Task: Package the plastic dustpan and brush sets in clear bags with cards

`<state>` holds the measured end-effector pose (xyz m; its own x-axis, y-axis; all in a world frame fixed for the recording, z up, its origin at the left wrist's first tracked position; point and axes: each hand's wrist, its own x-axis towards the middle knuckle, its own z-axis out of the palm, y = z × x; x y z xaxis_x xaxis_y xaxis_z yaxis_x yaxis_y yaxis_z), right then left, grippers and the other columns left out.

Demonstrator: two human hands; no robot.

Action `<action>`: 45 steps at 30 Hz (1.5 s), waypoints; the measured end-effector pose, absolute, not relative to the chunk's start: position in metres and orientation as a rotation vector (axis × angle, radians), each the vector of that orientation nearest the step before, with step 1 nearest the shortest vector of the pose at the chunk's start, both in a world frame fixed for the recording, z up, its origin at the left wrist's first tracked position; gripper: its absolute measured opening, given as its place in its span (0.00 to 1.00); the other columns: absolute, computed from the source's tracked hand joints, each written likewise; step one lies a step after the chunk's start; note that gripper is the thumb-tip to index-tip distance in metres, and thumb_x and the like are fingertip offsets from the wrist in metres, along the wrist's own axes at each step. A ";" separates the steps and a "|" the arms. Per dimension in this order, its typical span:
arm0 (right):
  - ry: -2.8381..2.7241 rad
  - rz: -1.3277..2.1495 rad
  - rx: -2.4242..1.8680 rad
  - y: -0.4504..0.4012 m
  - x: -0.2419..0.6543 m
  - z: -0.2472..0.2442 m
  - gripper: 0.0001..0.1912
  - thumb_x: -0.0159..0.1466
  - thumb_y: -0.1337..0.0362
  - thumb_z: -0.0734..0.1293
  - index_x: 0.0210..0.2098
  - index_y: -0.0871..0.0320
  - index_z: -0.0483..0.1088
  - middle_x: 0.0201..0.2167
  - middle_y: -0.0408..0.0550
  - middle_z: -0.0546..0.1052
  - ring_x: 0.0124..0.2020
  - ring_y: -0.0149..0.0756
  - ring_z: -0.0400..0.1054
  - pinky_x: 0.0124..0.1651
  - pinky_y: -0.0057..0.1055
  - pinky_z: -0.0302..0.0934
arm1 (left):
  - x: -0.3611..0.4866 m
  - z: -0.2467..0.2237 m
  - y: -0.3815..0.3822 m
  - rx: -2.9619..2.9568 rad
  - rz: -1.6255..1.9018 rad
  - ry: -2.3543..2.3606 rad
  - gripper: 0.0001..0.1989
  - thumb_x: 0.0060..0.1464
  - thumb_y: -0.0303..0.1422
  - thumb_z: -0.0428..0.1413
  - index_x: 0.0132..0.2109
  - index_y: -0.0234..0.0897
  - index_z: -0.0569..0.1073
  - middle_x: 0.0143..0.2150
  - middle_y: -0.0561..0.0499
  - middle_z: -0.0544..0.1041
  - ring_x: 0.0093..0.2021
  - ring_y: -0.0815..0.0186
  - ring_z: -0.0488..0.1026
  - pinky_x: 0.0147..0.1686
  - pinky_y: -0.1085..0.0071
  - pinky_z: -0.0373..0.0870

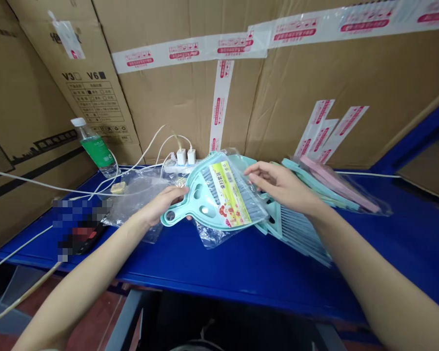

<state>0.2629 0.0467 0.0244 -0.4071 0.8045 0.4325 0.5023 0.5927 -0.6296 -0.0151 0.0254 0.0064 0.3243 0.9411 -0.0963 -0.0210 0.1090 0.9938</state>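
My left hand (164, 202) grips a mint-green dustpan (195, 207) near its handle, thumb on top and a fingertip showing below. A brush with grey-blue bristles (210, 183) lies on the pan, partly covered by a yellow-green label card (232, 195), and clear plastic wraps around them. My right hand (278, 183) hovers at the right edge of this set, thumb and fingers apart and loosely bent; whether they touch the plastic I cannot tell. Beneath my right forearm rests another mint-green set with blue-grey bristles (302, 231).
Bagged pink (338, 183) and mint pieces (310, 180) lie at the right on the blue table (212, 273). Left are an empty-looking clear bag (131, 195), a green-labelled bottle (97, 148), white cables and a power strip with chargers (181, 156). Taped cardboard (183, 97) stands behind.
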 end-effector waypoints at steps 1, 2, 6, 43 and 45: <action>-2.073 0.640 -1.013 0.049 0.261 0.021 0.11 0.65 0.55 0.61 0.39 0.55 0.68 0.28 0.45 0.71 0.28 0.35 0.67 0.29 0.33 0.64 | -0.015 0.006 0.025 1.252 0.887 0.973 0.14 0.45 0.40 0.63 0.27 0.32 0.74 0.20 0.49 0.76 0.18 0.64 0.74 0.19 0.74 0.68; -2.054 0.717 -0.993 0.049 0.259 0.019 0.12 0.64 0.54 0.62 0.40 0.55 0.67 0.28 0.44 0.70 0.27 0.34 0.66 0.28 0.32 0.63 | -0.016 0.006 0.025 1.259 0.868 0.966 0.15 0.45 0.41 0.64 0.27 0.32 0.74 0.20 0.49 0.76 0.18 0.65 0.74 0.18 0.75 0.68; -2.038 0.813 -0.951 0.043 0.250 0.012 0.15 0.62 0.54 0.64 0.46 0.55 0.65 0.31 0.42 0.67 0.25 0.30 0.62 0.27 0.31 0.62 | -0.018 0.005 0.024 1.245 0.866 0.974 0.16 0.45 0.42 0.65 0.30 0.32 0.74 0.21 0.51 0.77 0.16 0.66 0.73 0.15 0.76 0.66; -1.715 0.301 -1.210 0.065 0.267 0.002 0.33 0.63 0.66 0.58 0.68 0.55 0.52 0.52 0.57 0.76 0.45 0.47 0.75 0.42 0.47 0.72 | -0.023 0.021 0.022 1.155 1.121 1.116 0.11 0.56 0.35 0.56 0.29 0.33 0.70 0.19 0.52 0.73 0.14 0.69 0.70 0.12 0.78 0.60; -1.837 0.276 -1.295 0.068 0.268 0.005 0.31 0.63 0.65 0.59 0.66 0.60 0.54 0.45 0.57 0.79 0.36 0.46 0.76 0.35 0.43 0.71 | -0.027 0.028 0.023 1.072 1.257 1.174 0.10 0.59 0.33 0.52 0.29 0.33 0.69 0.16 0.55 0.69 0.13 0.69 0.69 0.09 0.79 0.53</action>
<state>0.2681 0.0677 0.0053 -0.1033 0.8544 0.5092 0.6671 0.4393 -0.6017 -0.0271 0.0234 0.0283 -0.0375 0.9982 -0.0474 -0.1151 0.0428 0.9924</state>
